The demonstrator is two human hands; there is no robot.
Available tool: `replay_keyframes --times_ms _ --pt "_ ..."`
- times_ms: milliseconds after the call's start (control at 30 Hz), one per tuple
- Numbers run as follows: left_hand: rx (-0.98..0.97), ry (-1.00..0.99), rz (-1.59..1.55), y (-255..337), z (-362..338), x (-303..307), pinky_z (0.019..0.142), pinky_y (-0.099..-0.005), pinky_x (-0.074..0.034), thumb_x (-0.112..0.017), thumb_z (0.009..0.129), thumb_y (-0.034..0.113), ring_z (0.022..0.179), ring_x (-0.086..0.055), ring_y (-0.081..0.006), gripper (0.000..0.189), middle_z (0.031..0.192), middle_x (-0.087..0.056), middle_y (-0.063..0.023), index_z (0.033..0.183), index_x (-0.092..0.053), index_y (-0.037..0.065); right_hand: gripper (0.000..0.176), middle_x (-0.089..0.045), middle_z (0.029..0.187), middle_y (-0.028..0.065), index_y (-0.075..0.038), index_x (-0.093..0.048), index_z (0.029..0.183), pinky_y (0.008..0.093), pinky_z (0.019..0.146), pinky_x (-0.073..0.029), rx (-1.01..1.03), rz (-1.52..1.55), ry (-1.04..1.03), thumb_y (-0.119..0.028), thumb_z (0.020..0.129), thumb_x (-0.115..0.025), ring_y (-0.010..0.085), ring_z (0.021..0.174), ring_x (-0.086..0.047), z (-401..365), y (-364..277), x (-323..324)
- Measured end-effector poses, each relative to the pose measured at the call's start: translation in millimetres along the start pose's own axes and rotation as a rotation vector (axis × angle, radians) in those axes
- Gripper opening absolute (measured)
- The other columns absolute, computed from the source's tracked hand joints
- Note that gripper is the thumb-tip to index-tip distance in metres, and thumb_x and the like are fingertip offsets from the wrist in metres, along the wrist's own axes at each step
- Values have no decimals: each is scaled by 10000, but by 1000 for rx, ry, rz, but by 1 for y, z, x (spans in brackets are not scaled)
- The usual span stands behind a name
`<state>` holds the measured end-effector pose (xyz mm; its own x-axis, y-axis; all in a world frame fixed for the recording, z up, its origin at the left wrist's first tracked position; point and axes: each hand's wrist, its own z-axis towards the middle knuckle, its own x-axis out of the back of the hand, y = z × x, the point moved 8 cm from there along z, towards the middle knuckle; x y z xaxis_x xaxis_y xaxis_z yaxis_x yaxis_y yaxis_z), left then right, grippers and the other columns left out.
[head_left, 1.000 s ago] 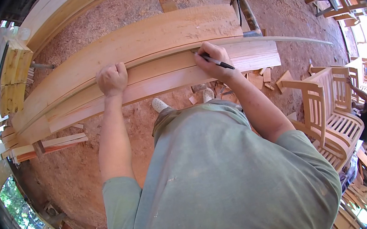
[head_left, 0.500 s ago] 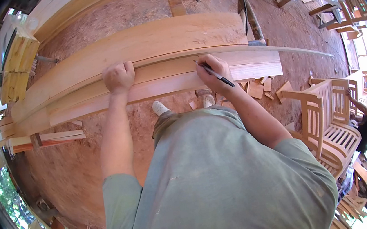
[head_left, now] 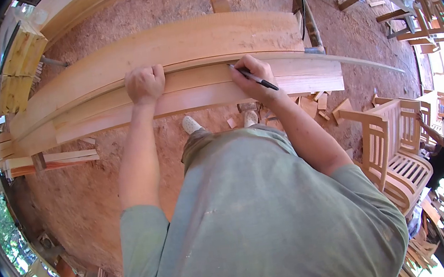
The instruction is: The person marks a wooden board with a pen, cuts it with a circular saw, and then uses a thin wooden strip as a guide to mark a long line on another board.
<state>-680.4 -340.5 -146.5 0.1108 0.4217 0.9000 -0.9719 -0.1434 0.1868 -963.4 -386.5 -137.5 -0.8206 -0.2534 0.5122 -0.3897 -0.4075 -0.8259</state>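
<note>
My left hand (head_left: 145,85) is closed in a fist over a long thin wooden strip (head_left: 355,60), pressing at its edge. The strip lies lengthwise over pale boards and sticks out past their right ends. In my right hand (head_left: 254,79) is a black-and-white pen (head_left: 260,80), its tip down beside the strip's near edge. Beneath both hands is a pale plank (head_left: 201,96), with a wider board (head_left: 178,42) lying on its far side. My left fingers are partly hidden, curled under the fist.
Stacked timber (head_left: 21,79) stands at the left. Wood offcuts (head_left: 308,105) lie on the reddish dirt floor. To the right are a slatted wooden chair (head_left: 393,152) and a person in a dark top (head_left: 443,160). More wooden frames (head_left: 405,13) are at the upper right.
My right hand and the pen have shifted slightly left and up along the strip. My left hand stays on the strip. The whole view has tilted a little.
</note>
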Motion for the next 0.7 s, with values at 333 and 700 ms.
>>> replay_keyframes --times_ms 333,700 --pt "-1 8 -5 3 1 5 731 -448 -491 -514 865 241 669 -661 -324 373 693 -689 -151 596 -673 37 118 -659 756 187 -17 -578 830 413 654 -539 53 -30 -13 -80 826 -678 371 722 -670 2 -5 -1" --pt "10 -21 12 2 1 2 748 -449 -493 -500 873 247 692 -665 -331 379 719 -697 -159 622 -685 33 127 -663 752 181 -22 -563 815 418 652 -542 56 -33 -27 -79 825 -677 368 723 -671 2 -3 -2"
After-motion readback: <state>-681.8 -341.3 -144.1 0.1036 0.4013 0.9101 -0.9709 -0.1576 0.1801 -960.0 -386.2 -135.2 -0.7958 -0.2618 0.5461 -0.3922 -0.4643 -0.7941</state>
